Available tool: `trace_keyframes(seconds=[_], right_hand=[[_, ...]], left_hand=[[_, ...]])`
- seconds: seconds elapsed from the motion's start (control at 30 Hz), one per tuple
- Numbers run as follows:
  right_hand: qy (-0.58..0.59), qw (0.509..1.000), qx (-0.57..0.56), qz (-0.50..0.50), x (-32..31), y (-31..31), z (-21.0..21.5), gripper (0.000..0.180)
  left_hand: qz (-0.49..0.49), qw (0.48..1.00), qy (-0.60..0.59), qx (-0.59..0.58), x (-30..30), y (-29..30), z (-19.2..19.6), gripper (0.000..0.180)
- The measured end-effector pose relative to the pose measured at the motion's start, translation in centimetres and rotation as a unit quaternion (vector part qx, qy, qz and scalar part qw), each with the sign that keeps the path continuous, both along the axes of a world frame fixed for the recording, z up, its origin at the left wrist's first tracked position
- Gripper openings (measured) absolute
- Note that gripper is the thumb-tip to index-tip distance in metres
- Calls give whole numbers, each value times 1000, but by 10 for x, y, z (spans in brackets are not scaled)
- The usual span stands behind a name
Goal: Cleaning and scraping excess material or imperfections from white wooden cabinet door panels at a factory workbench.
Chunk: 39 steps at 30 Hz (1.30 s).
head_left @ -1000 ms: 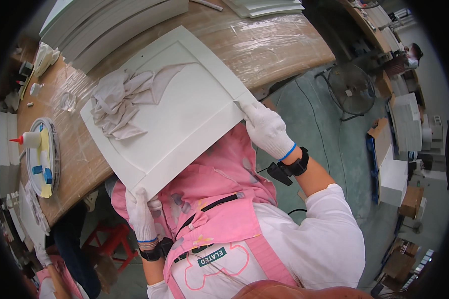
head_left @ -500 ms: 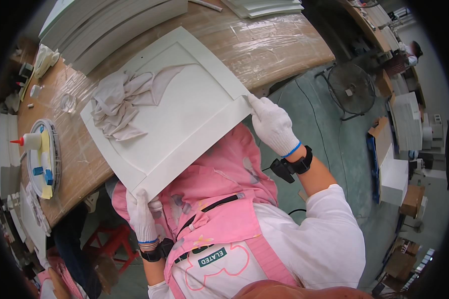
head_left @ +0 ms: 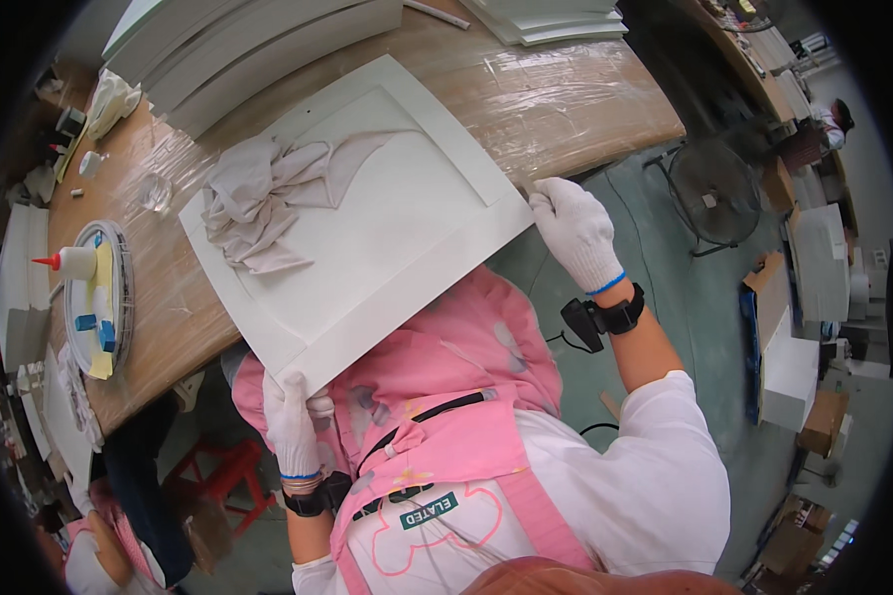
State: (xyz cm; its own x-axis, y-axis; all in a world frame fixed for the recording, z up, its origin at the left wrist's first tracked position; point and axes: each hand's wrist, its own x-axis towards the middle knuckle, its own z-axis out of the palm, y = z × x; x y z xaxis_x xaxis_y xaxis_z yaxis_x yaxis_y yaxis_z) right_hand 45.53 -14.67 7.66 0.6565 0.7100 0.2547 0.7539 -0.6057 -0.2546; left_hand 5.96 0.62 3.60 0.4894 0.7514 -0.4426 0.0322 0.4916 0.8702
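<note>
A white framed panel (head_left: 387, 228) with a recessed middle lies tilted on the wooden table, its near corner hanging over the table's edge above my pink apron. A crumpled pale cloth (head_left: 258, 198) rests in the recess near the far left. My left hand (head_left: 293, 421), in a white glove, grips the panel's near corner from below. My gloved right hand (head_left: 575, 233) holds the panel's right corner. Both wrists wear dark bands.
The table (head_left: 566, 89) is wrapped in clear film. Stacked white panels (head_left: 248, 50) lie at the back. A round tray (head_left: 94, 297) with a red-tipped glue bottle sits left. A floor fan (head_left: 714, 193) and cardboard boxes stand right. A red stool (head_left: 223, 476) is below.
My right hand has slid outward along the panel's right corner and the panel has shifted slightly toward me. My left hand keeps its grip.
</note>
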Motion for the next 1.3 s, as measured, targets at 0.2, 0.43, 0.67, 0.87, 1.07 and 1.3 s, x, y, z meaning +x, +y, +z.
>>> trace_keyframes(seconds=[0.2, 0.43, 0.67, 0.87, 1.07, 1.3], right_hand=[[295, 942, -75, 140, -39, 30, 21, 29], [411, 897, 158, -42, 49, 67, 25, 21], [487, 865, 55, 104, 41, 170, 59, 28], [458, 870, 34, 178, 23, 267, 54, 24], [41, 971, -19, 235, 11, 326, 32, 41], [14, 838, 40, 544, -109, 306, 44, 63]], left_hand=[[12, 1000, 21, 17, -1, -2, -5, 38], [2, 998, -56, -13, -2, 0, -7, 36], [57, 998, 11, 21, -16, -1, 10, 38], [100, 989, 97, 40, -31, 6, 15, 44], [63, 964, 145, 214, -29, 20, 9, 45], [146, 936, 153, 281, -26, 126, 69, 60]])
